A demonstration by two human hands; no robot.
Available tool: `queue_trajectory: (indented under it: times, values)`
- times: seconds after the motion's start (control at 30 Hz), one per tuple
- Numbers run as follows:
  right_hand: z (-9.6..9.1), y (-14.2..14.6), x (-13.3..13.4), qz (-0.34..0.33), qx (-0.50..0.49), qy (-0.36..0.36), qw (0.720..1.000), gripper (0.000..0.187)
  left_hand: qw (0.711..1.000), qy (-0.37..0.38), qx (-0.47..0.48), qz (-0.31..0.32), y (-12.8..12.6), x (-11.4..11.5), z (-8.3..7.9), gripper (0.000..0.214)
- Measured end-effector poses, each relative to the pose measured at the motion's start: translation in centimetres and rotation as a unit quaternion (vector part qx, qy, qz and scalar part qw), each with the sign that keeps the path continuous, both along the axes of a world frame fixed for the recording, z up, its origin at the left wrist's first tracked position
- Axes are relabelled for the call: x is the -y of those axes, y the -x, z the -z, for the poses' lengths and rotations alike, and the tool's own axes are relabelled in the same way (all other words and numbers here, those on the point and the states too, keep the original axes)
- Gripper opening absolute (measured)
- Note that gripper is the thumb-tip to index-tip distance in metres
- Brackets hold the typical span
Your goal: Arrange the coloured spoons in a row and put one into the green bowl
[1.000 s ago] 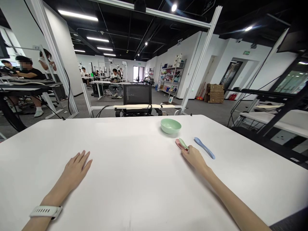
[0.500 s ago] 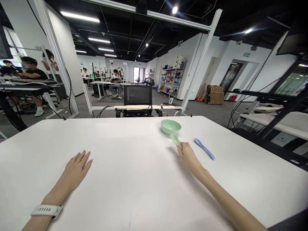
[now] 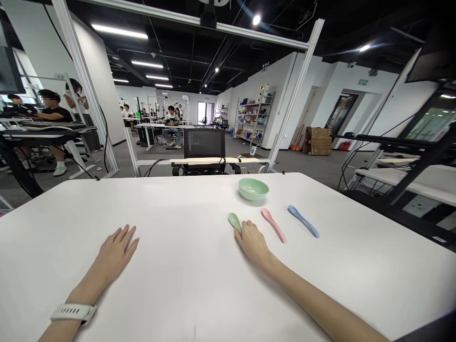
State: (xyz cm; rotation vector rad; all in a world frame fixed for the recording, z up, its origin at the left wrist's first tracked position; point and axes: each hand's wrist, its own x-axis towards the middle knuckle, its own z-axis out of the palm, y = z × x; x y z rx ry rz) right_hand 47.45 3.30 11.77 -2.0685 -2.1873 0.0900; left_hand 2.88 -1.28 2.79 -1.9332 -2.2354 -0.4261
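Pale green spoon (image 3: pixel 234 221) is pinched on the white counter (image 3: pixel 171 209) by the right grip (image 3: pixel 253 244), fingers pressed together over the handle, right of the counter's middle. The left grip (image 3: pixel 114 251) is laid flat with fingers spread, holding nothing, nearer the front edge. A pink spoon (image 3: pixel 273 225) is placed just beside the right grip, a blue spoon (image 3: pixel 303 221) further right, and a green bowl (image 3: pixel 253 189) near the far edge
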Motion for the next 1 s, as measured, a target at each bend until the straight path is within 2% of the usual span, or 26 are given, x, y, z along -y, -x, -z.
queue_trajectory:
  times: [0.17, 0.4, 0.63, 1.0]
  values:
    - [-0.23, -0.24, 0.27, 0.007, 0.023, -0.008, 1.0, 0.03, 1.0, -0.013, 0.009, 0.002, 0.18, 0.12, 0.35, 0.078]
    - [-0.61, -0.11, 0.9, 0.004, -0.023, 0.036, 0.999, 0.018, 1.0, -0.008, 0.008, 0.003, 0.45, 0.12, 0.47, 0.079]
    - [-0.8, 0.28, 0.91, 0.019, -0.041, 0.057, 0.997, 0.023, 1.0, -0.023, -0.001, 0.008, 0.55, 0.11, 0.77, 0.076]
    - [-0.52, -0.02, 0.39, 0.023, -0.049, 0.053, 0.997, 0.026, 1.0, -0.016, -0.003, 0.007, 0.51, -0.01, 0.81, 0.078]
